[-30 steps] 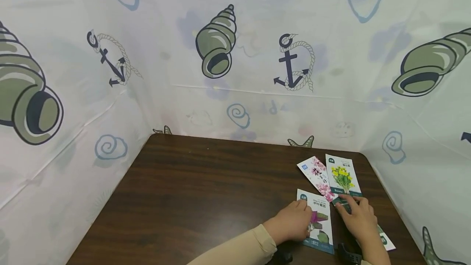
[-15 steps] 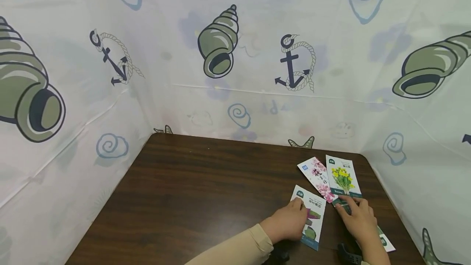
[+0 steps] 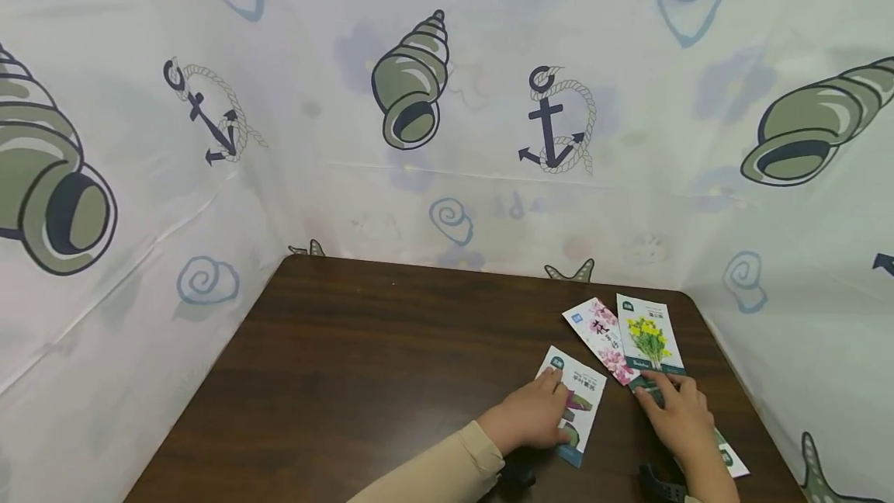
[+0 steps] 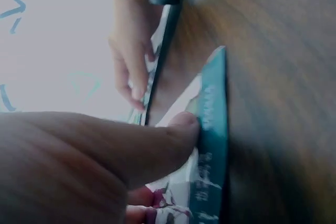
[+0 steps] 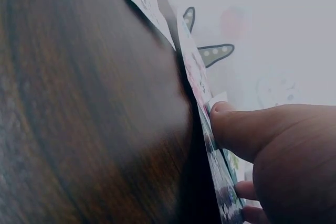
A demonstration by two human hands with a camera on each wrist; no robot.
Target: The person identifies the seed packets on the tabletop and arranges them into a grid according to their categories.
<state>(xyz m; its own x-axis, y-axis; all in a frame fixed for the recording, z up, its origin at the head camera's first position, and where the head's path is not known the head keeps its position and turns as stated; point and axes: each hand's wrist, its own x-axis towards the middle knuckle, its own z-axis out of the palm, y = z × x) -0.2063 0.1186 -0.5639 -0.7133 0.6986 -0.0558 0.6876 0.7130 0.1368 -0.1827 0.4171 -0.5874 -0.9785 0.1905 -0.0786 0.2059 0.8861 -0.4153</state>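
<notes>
Lying on the bench (image 3: 391,363), the purple-leaf packet (image 3: 585,397) sits directly under the left hand (image 3: 528,414), which covers its left side and is the nearer of the two. Its long axis slants from far right toward near left, while the pink-blossom packet (image 3: 595,330) beyond it slants the opposite way. Their closest corners stand just apart, and any slide or turn would seem to hinge on that narrow gap. The left grip is released rather than clenched: fingers rest on the packet's face, thumb laid out straight. The right hand (image 3: 680,418) is likewise loose, resting on a half-hidden packet (image 3: 732,459) just nearer than the yellow-flower packet (image 3: 649,332).

From the head, the right hand covers much of that half-hidden packet. The right wrist view gives the packets nearly edge-on, thumb against them. The left wrist view shows closely the left thumb tip reaching the blue-green band (image 4: 214,98) and its lettering; whether that end is raised, I cannot tell.
</notes>
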